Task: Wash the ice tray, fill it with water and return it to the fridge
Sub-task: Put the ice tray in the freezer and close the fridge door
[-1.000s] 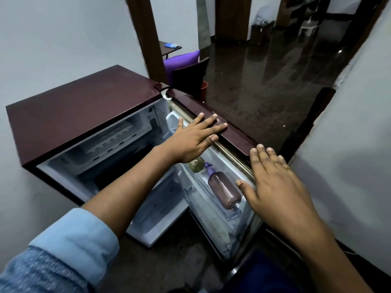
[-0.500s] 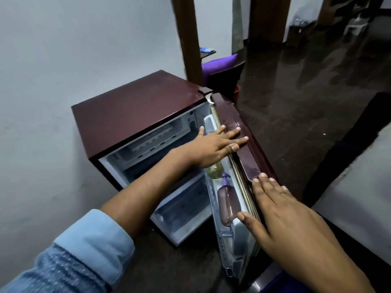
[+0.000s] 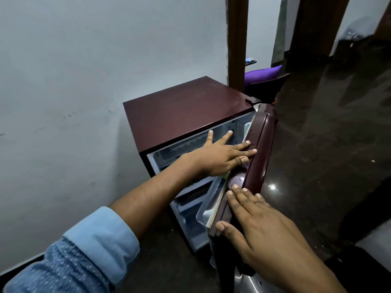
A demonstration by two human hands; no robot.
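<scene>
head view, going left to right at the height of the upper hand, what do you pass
white wall → left hand → fridge door → dark floor

one head-worn view, looking forward and steeply down from close above the small fridge [image 3: 186,106] by the wall [image 3: 84,81], both forearms reaching in from below.

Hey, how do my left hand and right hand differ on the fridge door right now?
The left hand has its fingers spread; the right hand holds them close together. The left hand touches the fridge door nearer the hinge, the right hand nearer its free end. Both lie flat, gripping nothing.
</scene>
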